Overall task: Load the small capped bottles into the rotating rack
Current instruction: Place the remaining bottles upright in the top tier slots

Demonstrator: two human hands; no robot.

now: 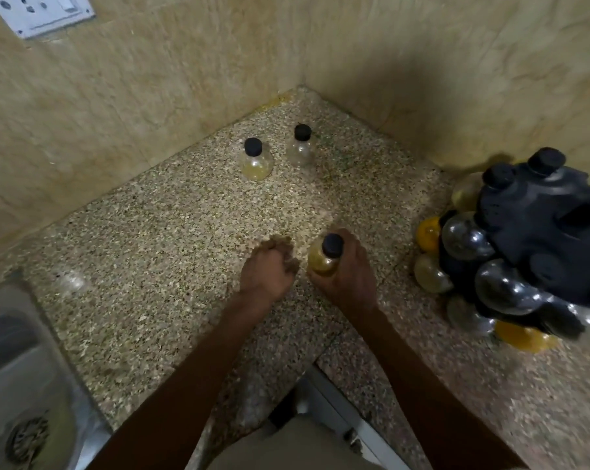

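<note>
Right hand (347, 266) grips a capped bottle (324, 257) by its body, above the counter (151, 266), rack (531, 232) well to its right. Left hand (266, 269) curled, holding nothing. Bottle looks light, rigid, smooth; hold round the belly, below the cap.

The rotating rack (554, 232) is running off the right edge, so its far side is not showing. Motion blur is smearing its black frame and the round bottles seated in it, and their count cannot be told. The right hand (346, 269) is covering the lower body of the amber bottle (324, 257) it grips. The left hand (269, 266) is blurring at the fingertips; their posture is unclear. The sink (18, 385) is being cut off at the lower left corner.
</note>
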